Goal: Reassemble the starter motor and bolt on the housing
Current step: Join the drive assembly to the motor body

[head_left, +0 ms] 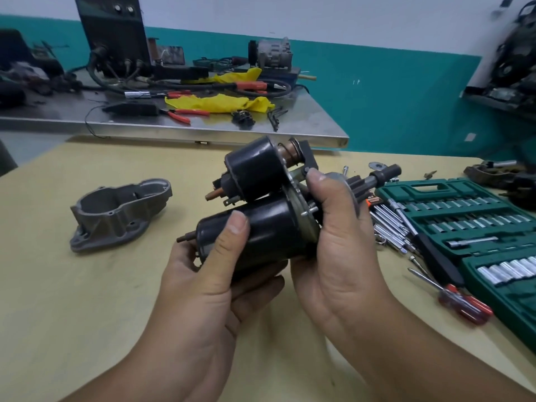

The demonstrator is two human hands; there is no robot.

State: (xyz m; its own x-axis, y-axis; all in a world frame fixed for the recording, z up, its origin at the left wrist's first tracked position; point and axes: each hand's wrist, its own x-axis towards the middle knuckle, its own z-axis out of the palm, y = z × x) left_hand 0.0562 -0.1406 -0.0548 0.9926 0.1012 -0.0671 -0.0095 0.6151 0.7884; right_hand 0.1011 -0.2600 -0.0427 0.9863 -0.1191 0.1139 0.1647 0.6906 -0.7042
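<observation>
While you hold the black cylindrical starter motor body (pixel 261 236) clear above the pale yellow-tan tabletop (pixel 87 300), your left hand (pixel 208 280) is curled round its near end with the thumb laid across the casing, and your right hand (pixel 330 245) grips the metal flange end, thumb tip up against the black lever piece beside the smaller black solenoid cylinder (pixel 255 169) that sits on top. Steel pinion shaft (pixel 380 174) projects to the right past your fingers. Grey cast-aluminium housing (pixel 116 210) lies apart on the table to the left, open side up, not yet fitted. Judgement: step in hand is seating and checking the motor-solenoid assembly; housing step not started. Next move likely calls for aligning the shaft end and lever with the housing bore, then picking bolts and a socket. Green plastic socket set case (pixel 464 219) lies open at right, loose chrome bits and a red-handled screwdriver (pixel 461 303) near it. Far side: a steel workbench (pixel 290 132) with yellow cloth, red-handled pliers, cables; teal-and-white wall behind.
</observation>
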